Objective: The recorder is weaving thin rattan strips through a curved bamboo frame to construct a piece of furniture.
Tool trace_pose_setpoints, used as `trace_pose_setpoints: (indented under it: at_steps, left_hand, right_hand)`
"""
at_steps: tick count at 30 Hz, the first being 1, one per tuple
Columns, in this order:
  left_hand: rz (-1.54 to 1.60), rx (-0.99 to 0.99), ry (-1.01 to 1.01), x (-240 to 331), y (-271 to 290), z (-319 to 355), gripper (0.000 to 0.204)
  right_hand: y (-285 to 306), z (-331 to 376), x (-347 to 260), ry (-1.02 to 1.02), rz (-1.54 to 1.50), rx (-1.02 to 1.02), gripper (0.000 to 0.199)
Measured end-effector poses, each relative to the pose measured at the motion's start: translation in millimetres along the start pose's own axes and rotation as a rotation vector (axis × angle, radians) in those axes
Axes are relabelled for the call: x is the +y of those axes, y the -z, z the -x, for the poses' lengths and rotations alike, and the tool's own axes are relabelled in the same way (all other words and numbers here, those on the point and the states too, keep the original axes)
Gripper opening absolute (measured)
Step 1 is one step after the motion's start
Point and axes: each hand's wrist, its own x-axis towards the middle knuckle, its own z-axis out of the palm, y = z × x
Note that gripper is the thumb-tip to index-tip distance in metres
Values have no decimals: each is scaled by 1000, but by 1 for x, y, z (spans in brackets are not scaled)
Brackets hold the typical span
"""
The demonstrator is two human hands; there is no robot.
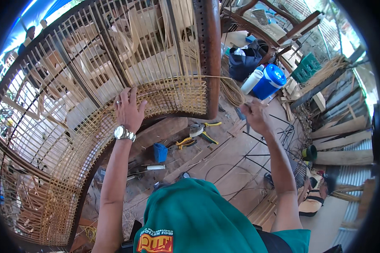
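Note:
A large curved wooden frame (211,55) stands before me, strung with pale upright rattan strips. Along its lower edge runs a band of tight rattan weaving (164,98). My left hand (130,110), with a metal watch at the wrist, lies on this band with its fingers apart. From the top row of the weave a rattan strand (219,77) runs out past the right post and curves down toward my right hand (257,117). The right fingers are closed around its end, beside a loose rattan bundle (232,92). A grey-blue blade-like piece (243,114) shows beside that hand; whether I hold it is unclear.
Yellow-handled pliers (185,143) and a blue cup-like container (160,152) lie on the floor below the frame. At right are a blue cooler jug (270,80), a white bottle (252,81), a dark bag (245,61), a green crate (307,67) and a thin black metal stand (268,154).

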Motion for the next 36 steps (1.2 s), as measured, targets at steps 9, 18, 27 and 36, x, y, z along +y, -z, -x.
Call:
trace_pose_setpoints:
  at_steps: [9, 18, 27, 36]
  left_hand:
    - [-43, 68, 27, -93, 28, 3, 65]
    - [86, 118, -49, -188, 38, 13, 44]
    - [207, 32, -58, -251, 50, 17, 39]
    - [221, 42, -65, -292, 52, 15, 32]
  right_hand:
    - [-56, 19, -214, 22, -279, -124, 22]
    - [-185, -57, -387, 201, -321, 472, 28]
    - [-229, -48, -492, 345, 22, 553, 24]
    - [-307, -45, -528, 317, 214, 181, 27]
